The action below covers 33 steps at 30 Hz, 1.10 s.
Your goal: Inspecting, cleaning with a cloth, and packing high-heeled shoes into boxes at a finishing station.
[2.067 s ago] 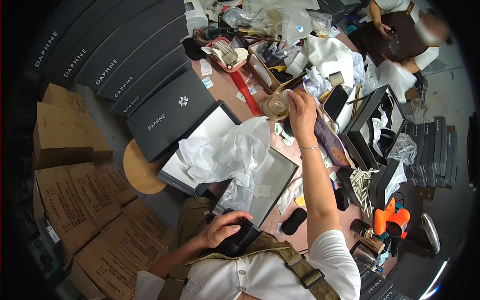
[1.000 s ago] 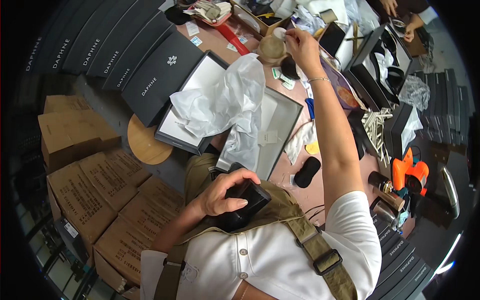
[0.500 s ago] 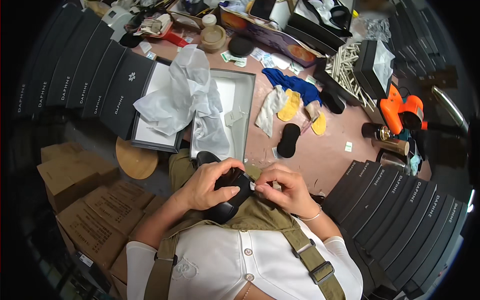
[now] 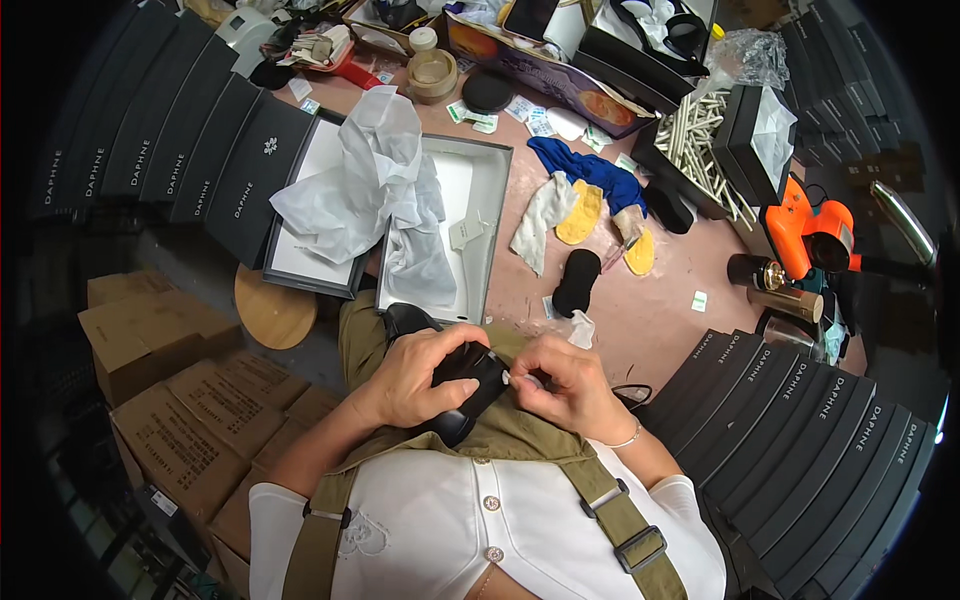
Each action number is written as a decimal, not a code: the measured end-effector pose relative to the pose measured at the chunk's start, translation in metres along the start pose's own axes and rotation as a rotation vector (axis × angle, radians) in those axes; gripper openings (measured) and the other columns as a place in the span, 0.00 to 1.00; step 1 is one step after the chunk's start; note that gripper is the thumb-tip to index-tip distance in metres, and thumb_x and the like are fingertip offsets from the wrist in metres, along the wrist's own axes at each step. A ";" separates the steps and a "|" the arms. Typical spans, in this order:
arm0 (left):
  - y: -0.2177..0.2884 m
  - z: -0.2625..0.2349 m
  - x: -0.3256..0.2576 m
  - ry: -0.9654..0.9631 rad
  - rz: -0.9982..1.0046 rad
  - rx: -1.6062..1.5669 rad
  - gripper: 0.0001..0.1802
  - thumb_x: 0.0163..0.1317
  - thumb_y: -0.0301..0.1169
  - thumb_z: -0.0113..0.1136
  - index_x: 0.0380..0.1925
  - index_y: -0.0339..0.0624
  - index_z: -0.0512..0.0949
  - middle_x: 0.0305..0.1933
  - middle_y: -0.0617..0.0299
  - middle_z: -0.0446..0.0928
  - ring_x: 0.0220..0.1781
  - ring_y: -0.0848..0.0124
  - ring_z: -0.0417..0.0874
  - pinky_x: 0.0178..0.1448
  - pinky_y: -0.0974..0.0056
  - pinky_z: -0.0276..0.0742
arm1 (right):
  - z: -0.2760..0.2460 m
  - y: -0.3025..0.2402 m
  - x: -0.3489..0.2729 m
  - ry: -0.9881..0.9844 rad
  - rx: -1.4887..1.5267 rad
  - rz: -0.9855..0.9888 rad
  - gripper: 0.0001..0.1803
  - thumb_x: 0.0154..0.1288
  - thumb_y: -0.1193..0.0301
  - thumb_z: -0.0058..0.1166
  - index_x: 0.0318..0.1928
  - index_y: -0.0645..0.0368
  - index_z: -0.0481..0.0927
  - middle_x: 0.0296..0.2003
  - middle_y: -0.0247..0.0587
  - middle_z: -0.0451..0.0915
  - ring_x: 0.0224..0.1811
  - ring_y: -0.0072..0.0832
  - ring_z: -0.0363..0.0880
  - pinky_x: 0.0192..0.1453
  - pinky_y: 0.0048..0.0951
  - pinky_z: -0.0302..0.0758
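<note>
left hand (image 4: 415,380) fingers grasping black shoe (image 4: 455,385), right hand (image 4: 560,385) fingers pinching small white piece (image 4: 507,378)

One view only: a head-worn fisheye cam, aimed steeply down over the chest. The lap and both hands are seen close, at centre; the table (image 4: 640,310) is seen beyond, toward the top. Edges are bent near the rim.

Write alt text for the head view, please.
Seen from above, a person's left hand holds a black shoe at the lap while the right hand pinches something small and white at it. Behind lies an open box with tissue paper.
</note>
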<state>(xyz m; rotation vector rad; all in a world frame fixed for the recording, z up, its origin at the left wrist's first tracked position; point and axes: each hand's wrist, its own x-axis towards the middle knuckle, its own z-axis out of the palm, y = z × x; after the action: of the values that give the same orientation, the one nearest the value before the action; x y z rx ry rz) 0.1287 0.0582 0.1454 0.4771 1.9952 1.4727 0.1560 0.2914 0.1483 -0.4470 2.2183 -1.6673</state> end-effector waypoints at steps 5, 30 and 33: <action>-0.003 0.001 0.000 0.003 0.010 -0.008 0.25 0.51 0.41 0.59 0.46 0.37 0.73 0.31 0.48 0.77 0.34 0.50 0.80 0.40 0.56 0.74 | 0.000 0.000 0.010 0.015 -0.038 -0.051 0.07 0.53 0.80 0.60 0.33 0.61 0.78 0.29 0.36 0.75 0.28 0.28 0.75 0.31 0.25 0.71; -0.019 0.000 0.001 0.052 0.110 -0.053 0.27 0.51 0.43 0.57 0.47 0.36 0.74 0.33 0.48 0.77 0.33 0.54 0.79 0.41 0.59 0.72 | 0.005 -0.003 0.043 0.106 -0.071 -0.173 0.08 0.55 0.79 0.60 0.36 0.62 0.76 0.31 0.42 0.74 0.32 0.36 0.77 0.34 0.30 0.74; -0.007 -0.011 -0.005 0.012 -0.032 -0.161 0.27 0.51 0.43 0.56 0.48 0.35 0.74 0.36 0.49 0.77 0.33 0.58 0.77 0.41 0.61 0.72 | 0.001 0.013 0.031 0.251 0.339 0.207 0.05 0.58 0.79 0.58 0.36 0.61 0.77 0.31 0.35 0.77 0.30 0.20 0.75 0.33 0.21 0.71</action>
<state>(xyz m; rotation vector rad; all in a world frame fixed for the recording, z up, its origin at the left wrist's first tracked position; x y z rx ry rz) 0.1257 0.0453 0.1419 0.3666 1.8663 1.6037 0.1280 0.2808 0.1337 0.0797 1.9978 -2.0176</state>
